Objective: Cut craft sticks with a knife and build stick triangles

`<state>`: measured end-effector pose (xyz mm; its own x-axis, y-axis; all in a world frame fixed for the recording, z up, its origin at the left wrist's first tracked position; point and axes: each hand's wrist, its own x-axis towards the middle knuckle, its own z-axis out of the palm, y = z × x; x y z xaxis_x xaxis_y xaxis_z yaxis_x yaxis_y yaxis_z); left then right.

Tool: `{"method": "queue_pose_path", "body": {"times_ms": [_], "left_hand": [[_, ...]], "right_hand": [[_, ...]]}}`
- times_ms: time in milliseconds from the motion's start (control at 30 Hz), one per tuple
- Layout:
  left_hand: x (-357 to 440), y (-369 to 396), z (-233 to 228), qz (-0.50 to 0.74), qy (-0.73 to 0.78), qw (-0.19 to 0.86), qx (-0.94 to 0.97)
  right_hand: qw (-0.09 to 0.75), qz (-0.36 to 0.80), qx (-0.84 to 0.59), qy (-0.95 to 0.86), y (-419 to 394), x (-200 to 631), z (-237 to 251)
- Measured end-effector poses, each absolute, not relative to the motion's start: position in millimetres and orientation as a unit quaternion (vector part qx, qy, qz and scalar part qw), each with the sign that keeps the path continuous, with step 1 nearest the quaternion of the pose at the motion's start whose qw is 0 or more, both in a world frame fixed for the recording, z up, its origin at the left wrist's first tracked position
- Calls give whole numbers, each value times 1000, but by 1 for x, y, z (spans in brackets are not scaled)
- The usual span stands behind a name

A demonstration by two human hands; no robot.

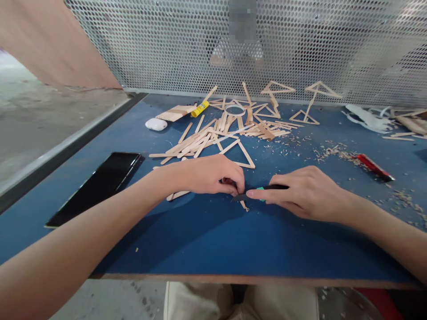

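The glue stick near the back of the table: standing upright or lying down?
Lying down. The glue stick rests on its side on the blue table, beside wooden sticks.

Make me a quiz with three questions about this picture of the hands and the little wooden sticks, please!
1. Where does the flat black phone lie?
A. left of the left hand
B. behind the mesh
C. on the red cutter

2. What colour is the glue stick?
A. green
B. yellow
C. white

3. What is the right hand doing?
A. resting open and empty
B. holding a dark knife with a green part
C. lifting the phone

Answers:
1 A, the phone lies on the blue wooden tabletop beside the left forearm.
2 B, its tube is yellow.
3 B, the fingers close around the handle, with the blade at the stick piece under the left fingertips.
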<state>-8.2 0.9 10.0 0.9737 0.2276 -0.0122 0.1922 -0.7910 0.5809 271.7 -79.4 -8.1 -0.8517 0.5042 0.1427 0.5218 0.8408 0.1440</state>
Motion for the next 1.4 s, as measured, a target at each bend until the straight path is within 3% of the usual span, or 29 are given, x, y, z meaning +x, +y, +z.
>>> {"method": "queue_pose_path", "body": {"times_ms": [1400], "left_hand": [[-8,1,11,28,104,305,946]], "right_hand": [[21,-77,-280,-957,-92,267,4]]}}
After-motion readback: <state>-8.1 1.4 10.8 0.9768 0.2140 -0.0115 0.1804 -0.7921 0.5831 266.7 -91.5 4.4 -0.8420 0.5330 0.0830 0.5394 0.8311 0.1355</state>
